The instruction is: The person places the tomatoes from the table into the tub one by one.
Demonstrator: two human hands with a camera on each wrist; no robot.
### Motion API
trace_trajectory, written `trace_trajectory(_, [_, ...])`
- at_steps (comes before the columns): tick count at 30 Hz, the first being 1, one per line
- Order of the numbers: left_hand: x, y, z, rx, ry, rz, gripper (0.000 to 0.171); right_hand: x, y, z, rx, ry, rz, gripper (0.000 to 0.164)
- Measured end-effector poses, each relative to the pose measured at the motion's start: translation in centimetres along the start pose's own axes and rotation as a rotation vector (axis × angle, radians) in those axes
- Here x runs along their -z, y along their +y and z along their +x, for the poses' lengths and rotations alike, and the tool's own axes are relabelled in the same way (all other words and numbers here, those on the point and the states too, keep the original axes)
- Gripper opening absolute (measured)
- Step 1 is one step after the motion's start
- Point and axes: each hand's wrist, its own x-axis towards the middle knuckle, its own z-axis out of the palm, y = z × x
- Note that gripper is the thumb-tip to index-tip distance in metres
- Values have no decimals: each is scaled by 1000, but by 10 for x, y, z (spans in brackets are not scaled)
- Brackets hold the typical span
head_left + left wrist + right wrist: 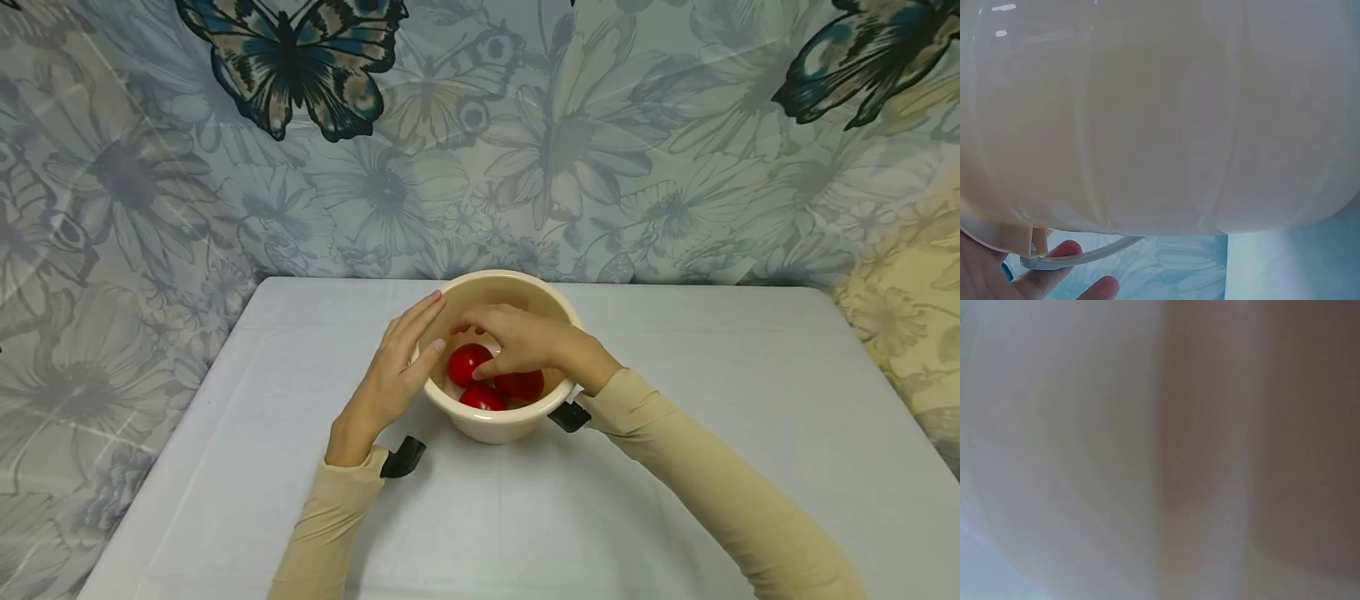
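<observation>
A cream plastic bucket stands on the table, with several shiny red round things in it, tomatoes or balls; I cannot tell which. My left hand rests against the bucket's left rim, fingers extended and thumb at the edge. In the left wrist view, its fingers lie beside the bucket's handle, under the rim. My right hand reaches inside over the right rim. Its fingers are spread and loosely bent above the red things, its thumb against one. The right wrist view is blurred, with the bucket wall very close.
A white cloth covers the table. Behind it hangs a curtain printed with flowers and butterflies. Black wrist straps sit at both sleeve cuffs.
</observation>
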Motion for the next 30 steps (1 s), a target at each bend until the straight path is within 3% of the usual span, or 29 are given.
trace_trajectory(17, [-1, 0, -1, -4, 5, 2, 52, 1, -2, -2, -5, 40, -59, 53])
trace_trajectory(30, [-1, 0, -1, 1, -4, 10, 51, 5, -1, -2, 31, 92, -18, 54])
